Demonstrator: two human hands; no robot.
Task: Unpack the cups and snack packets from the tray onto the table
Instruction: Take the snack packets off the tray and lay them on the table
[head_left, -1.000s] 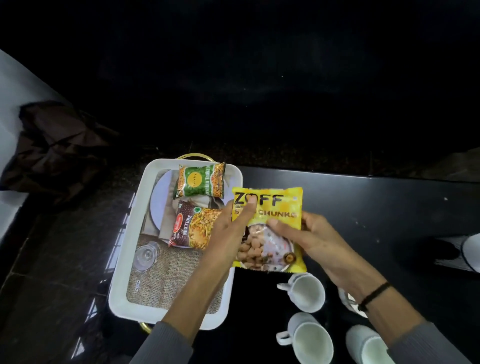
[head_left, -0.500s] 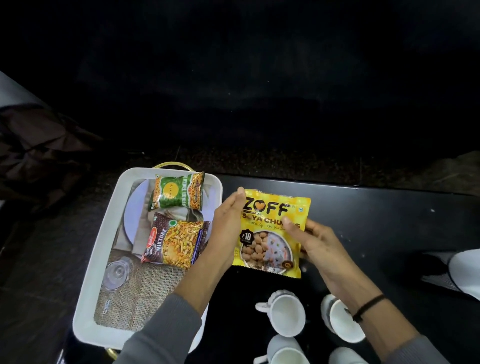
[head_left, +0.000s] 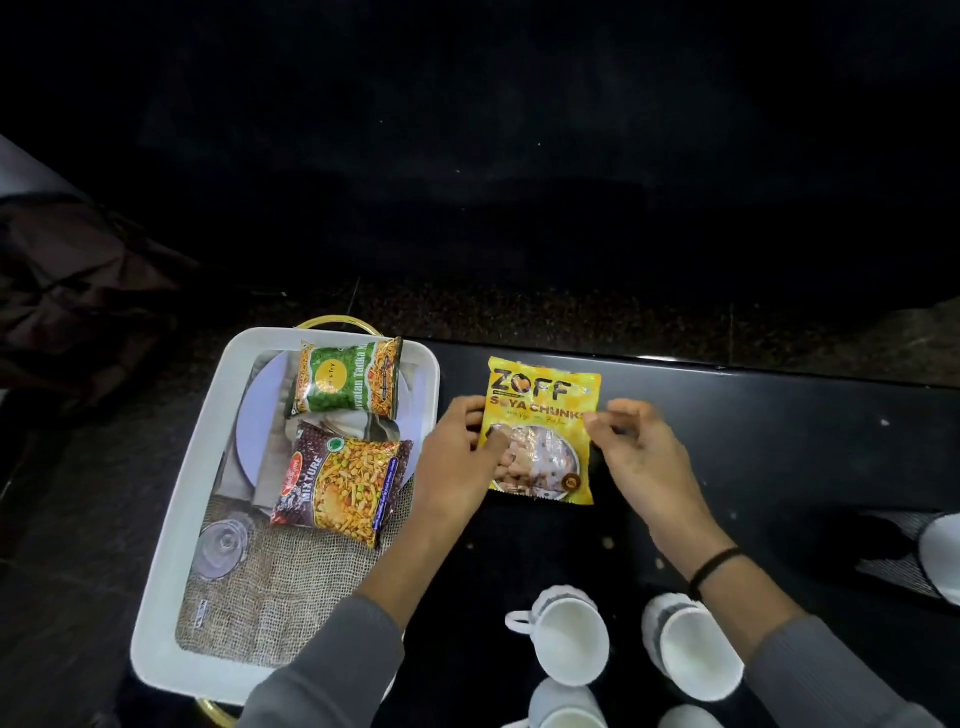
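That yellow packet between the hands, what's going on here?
A person is unpacking a tray. Both hands, left hand and right hand, are on the yellow soya chunks packet, which is over the black table beside the tray. The green packet and the mixture packet are in the tray. White cups already stand on the table.

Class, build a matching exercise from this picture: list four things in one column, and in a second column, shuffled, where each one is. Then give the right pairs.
Things
1. yellow packet
2. green packet
3. maroon mixture packet
4. white cups

Places
A. far end of the white tray
B. near edge of the black table, by the person's sleeves
C. on the table, between left hand and right hand
D. middle of the tray

Pairs: 1-C, 2-A, 3-D, 4-B
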